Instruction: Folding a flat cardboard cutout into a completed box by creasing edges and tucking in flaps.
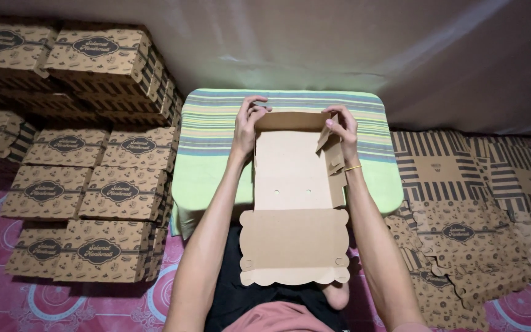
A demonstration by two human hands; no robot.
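Pale wall (339,43) behind; pink patterned floor mat (50,301). Folded printed boxes (87,178) stacked left; flat blanks (474,209) right. Striped green table (204,160), bearing half-folded cardboard box (293,184). Left hand (248,120) and right hand (342,129) pinching far corners.

Two hands (248,123), one unfolded box (294,203)

We're seeing a half-folded brown cardboard box (293,184) lying open, plain inside up, on the striped tabletop (210,132); far wall and right side standing, scalloped lid flap hanging toward us.
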